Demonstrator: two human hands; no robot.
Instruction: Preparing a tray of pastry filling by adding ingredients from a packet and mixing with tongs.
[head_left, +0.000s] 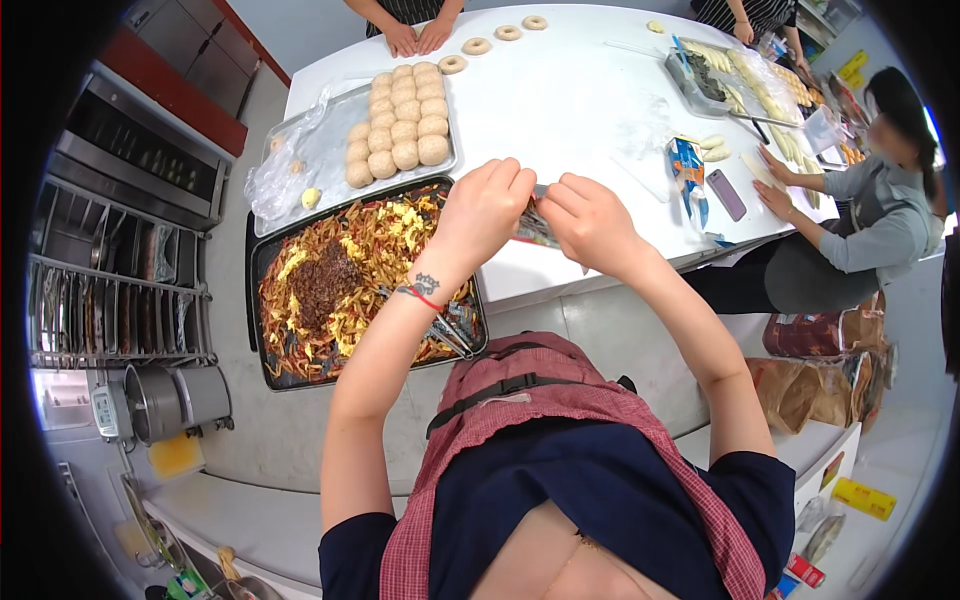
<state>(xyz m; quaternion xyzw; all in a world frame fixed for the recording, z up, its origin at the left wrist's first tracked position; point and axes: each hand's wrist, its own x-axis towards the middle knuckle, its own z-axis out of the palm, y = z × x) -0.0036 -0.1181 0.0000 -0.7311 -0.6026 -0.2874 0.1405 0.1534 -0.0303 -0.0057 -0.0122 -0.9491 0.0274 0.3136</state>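
My left hand (487, 210) and my right hand (589, 221) are close together above the table's near edge, each pinching the top of a small printed packet (537, 228). What the packet holds is hidden. Just left of my left hand lies a black tray (256, 300) of shredded mixed filling with yellow egg-like pieces and a dark brown heap (327, 279). Metal tongs (452, 335) rest at the tray's right side, partly behind my left forearm. Behind it, a metal tray (322, 135) carries rows of speckled dough balls (405, 129) and crumpled clear plastic (281, 176).
Dough rings (476, 46) lie near a co-worker's hands (416, 39) at the far edge. On the right are a blue carton (686, 169), a phone (726, 196) and a seated person (862, 202) handling dough. A tray rack (120, 285) stands left.
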